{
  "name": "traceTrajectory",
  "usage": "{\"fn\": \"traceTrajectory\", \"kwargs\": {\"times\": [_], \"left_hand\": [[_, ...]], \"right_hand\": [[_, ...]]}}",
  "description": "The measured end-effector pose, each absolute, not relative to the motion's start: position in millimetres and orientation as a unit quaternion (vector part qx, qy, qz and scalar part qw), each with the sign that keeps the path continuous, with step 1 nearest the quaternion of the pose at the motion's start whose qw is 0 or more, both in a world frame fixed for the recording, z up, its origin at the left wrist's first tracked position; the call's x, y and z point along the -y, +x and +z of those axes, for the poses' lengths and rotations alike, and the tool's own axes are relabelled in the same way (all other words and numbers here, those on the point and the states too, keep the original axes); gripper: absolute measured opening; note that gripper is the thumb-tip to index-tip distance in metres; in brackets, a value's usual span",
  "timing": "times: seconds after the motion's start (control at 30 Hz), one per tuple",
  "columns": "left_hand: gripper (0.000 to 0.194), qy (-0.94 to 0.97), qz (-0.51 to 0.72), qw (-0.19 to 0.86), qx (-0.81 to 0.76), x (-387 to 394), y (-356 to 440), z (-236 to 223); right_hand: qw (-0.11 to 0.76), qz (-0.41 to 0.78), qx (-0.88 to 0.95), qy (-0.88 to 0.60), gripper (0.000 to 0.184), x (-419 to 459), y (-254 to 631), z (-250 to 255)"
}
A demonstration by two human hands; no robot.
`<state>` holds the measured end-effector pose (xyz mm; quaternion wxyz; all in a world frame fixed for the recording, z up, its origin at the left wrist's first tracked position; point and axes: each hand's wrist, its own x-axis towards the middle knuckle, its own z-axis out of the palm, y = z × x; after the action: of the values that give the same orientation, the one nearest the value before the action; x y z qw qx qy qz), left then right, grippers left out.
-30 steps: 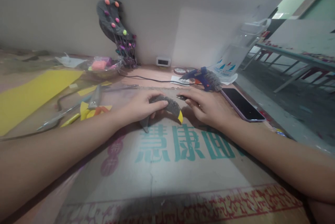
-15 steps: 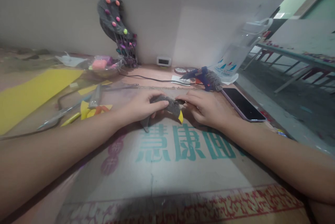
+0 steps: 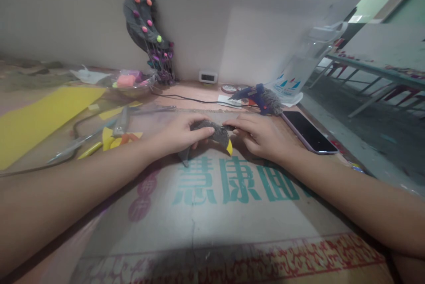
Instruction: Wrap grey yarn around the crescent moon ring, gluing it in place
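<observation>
A small grey felt-like craft piece (image 3: pixel 219 134) with a yellow pointed tip (image 3: pixel 229 147) is held just above the printed cardboard sheet (image 3: pixel 159 235). My left hand (image 3: pixel 186 133) is closed around its left part, thumb on top, and a grey flap hangs below the fingers. At the right end of the piece my right hand (image 3: pixel 255 136) pinches a small dark bit (image 3: pixel 228 128); whether that is part of the craft piece I cannot tell. The fingertips of both hands are close together.
A blue glue gun (image 3: pixel 257 97) and a phone (image 3: pixel 308 132) lie to the right, near a clear water bottle (image 3: pixel 294 69). On the left are yellow sheet material (image 3: pixel 43 116), scissors (image 3: pixel 76 144) and yellow and orange scraps (image 3: pixel 116 140). A grey moon-shaped decoration (image 3: pixel 141 23) leans on the wall.
</observation>
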<state>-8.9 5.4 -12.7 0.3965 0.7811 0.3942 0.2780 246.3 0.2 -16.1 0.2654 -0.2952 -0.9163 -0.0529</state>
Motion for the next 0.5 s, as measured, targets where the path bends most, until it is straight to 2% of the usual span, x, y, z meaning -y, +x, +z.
{"fn": "traceTrajectory", "kwargs": {"times": [0.5], "left_hand": [[0.025,0.784,0.279,0.401,-0.383,-4.5,-9.0,-11.8]], "right_hand": [[0.264,-0.048,0.918,-0.293,0.031,-1.6,246.6,-16.9]]}}
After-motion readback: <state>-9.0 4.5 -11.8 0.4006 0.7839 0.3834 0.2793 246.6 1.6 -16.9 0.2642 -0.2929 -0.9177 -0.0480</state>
